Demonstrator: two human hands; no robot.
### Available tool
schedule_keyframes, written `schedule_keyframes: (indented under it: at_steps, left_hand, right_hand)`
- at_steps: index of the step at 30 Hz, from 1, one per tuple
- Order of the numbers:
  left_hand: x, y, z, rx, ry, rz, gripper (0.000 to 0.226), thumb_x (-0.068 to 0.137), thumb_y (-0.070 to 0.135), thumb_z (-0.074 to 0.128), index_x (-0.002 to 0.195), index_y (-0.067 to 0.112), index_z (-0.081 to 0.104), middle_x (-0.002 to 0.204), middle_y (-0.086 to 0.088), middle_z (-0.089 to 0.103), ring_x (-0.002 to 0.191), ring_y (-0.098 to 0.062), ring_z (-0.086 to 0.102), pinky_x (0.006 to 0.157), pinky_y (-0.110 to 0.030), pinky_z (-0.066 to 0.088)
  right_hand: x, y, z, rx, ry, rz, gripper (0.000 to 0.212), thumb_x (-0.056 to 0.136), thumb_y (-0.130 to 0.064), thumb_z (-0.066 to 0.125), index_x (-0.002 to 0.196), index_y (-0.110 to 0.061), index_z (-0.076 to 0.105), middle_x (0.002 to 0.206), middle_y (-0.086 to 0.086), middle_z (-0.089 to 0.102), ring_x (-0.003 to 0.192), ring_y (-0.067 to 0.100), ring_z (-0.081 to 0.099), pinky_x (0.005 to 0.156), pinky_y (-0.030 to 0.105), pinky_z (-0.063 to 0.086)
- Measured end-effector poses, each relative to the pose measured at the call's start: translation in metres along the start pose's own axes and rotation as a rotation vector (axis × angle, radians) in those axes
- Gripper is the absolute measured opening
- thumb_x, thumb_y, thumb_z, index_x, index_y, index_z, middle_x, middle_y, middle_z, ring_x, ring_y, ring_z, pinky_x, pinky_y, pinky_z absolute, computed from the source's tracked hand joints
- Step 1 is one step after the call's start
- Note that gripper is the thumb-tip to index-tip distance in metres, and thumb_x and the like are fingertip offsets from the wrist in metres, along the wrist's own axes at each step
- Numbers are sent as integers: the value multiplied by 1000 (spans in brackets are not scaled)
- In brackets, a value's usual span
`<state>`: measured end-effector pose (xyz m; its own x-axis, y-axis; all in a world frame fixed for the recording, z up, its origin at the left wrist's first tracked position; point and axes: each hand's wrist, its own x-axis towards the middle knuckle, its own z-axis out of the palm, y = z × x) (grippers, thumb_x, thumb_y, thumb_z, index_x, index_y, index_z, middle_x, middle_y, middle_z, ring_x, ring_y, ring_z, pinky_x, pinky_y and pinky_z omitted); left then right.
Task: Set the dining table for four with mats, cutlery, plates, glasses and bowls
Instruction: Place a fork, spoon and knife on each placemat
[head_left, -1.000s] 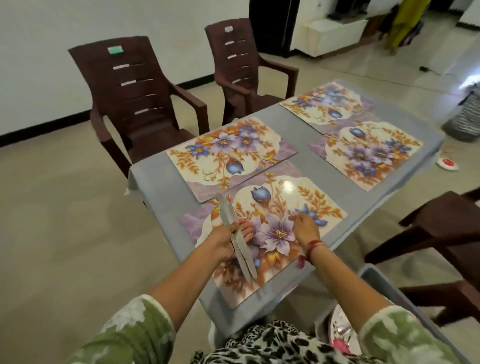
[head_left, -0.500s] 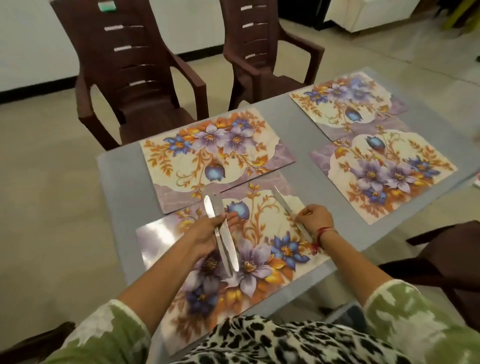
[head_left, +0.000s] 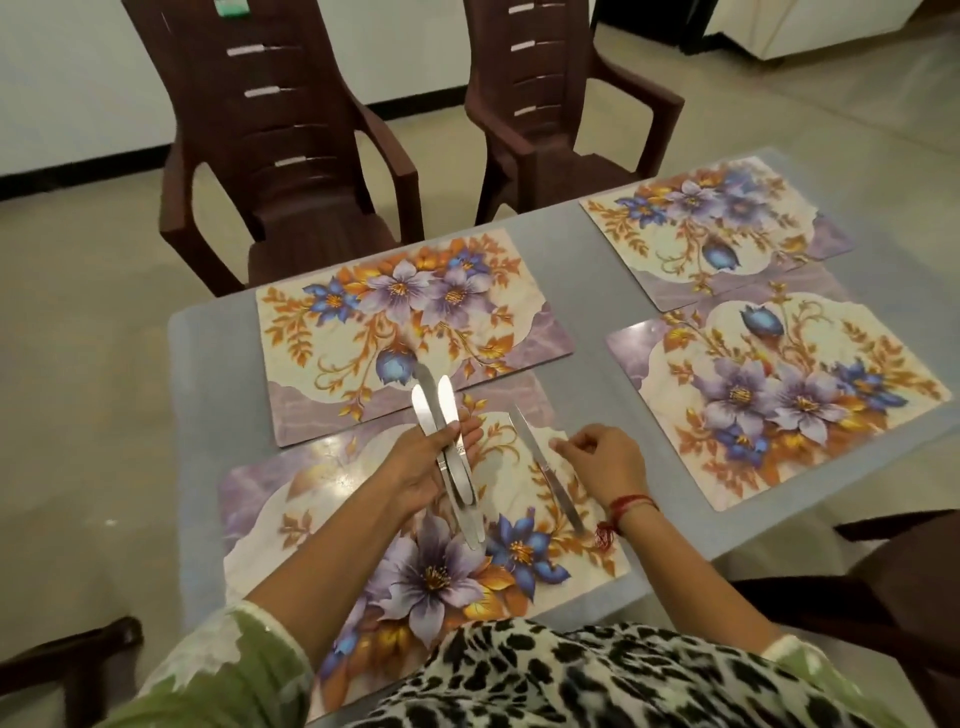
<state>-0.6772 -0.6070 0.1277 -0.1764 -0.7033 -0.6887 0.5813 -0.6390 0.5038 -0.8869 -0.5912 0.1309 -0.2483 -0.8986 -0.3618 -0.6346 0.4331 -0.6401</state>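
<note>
Item: one slim steel table knife (head_left: 548, 470), lying flat on the right part of the nearest purple-and-orange floral place mat (head_left: 322, 499).
Right hand (head_left: 605, 460): just beside that knife, fingers loosely curled, gripping nothing.
Left hand (head_left: 421, 467): clasps three matching steel knives (head_left: 444, 441), fanned, above the same mat.
Support: grey table (head_left: 208, 395).
Risk: the fanned bundle may slip and scatter; the right hand may nudge the laid knife askew.

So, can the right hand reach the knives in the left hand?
Probably yes: the right hand is free, and only one knife, flat on the mat, lies between it and those knives.
</note>
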Motion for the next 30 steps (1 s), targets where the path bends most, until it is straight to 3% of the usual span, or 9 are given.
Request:
schedule_keyframes:
  at_steps: [3, 6, 12, 17, 19, 21, 24, 27, 30]
  left_hand:
    - [2, -2, 22, 13, -63, 15, 28, 97, -1, 42, 122, -7, 52, 93, -10, 72, 99, -22, 65, 76, -30, 57]
    - [9, -1, 51, 25, -120, 42, 31, 97, 0, 40, 126, -3, 52, 119, -15, 63, 110, -26, 60, 78, -30, 57]
    - [34, -5, 105, 61, -160, 93, 25, 97, 0, 41, 118, 1, 56, 122, -16, 60, 115, -24, 56, 95, -32, 47]
    - [84, -23, 163, 37, -83, 80, 29, 97, 0, 42, 124, -2, 52, 117, -17, 61, 105, -22, 62, 77, -29, 57]
    - [109, -36, 196, 5, -53, 53, 27, 96, -2, 42, 121, -3, 54, 107, -17, 66, 93, -21, 68, 73, -29, 59]
    - [127, -48, 228, 7, -48, 20, 27, 97, -4, 40, 120, -3, 54, 102, -13, 68, 97, -22, 67, 74, -27, 58]
    - [149, -62, 272, 31, -90, -14, 28, 98, -3, 39, 122, -4, 53, 99, -11, 70, 87, -19, 71, 78, -27, 57]
    - [163, -70, 297, 65, -114, -35, 28, 98, -3, 39, 121, -2, 54, 108, -13, 66, 102, -22, 65, 90, -32, 52]
    - [167, -76, 311, 108, -129, -62, 31, 97, -2, 39, 126, 1, 52, 124, -15, 59, 113, -25, 56, 90, -31, 49]
  right_hand:
    - [-4, -24, -12, 401, -172, 45, 22, 86, -24, 67, 85, -2, 68, 80, 11, 68, 68, 17, 64, 63, 24, 55]
    - [-6, -41, -12, 486, -339, 46, 18, 83, -20, 70, 88, -3, 69, 83, 13, 68, 70, 16, 64, 65, 23, 56]
    - [37, -26, -38, 663, -412, 124, 14, 83, -10, 69, 92, 0, 64, 77, 9, 69, 62, 13, 66, 58, 22, 55]
    - [106, 14, -80, 650, -464, 84, 3, 82, -5, 69, 83, -5, 67, 67, 1, 67, 58, 7, 62, 55, 17, 51]
    - [139, 37, -108, 682, -438, 104, 5, 83, -2, 67, 80, -6, 67, 62, 0, 64, 54, 9, 55, 50, 16, 47]
    - [163, 64, -139, 733, -374, 141, 9, 85, 0, 63, 78, -6, 66, 59, 0, 62, 54, 13, 50, 47, 16, 44]
    - [200, 117, -195, 746, -155, 199, 10, 86, 3, 61, 79, -3, 66, 62, 3, 63, 58, 16, 53, 46, 17, 45]
    - [232, 174, -246, 604, 68, 239, 6, 85, 2, 62, 83, -1, 67, 73, 9, 62, 70, 23, 55, 58, 23, 50]
    - [256, 218, -285, 463, 177, 315, 10, 83, 0, 67, 91, 4, 70, 79, 14, 66, 77, 30, 63, 76, 40, 54]
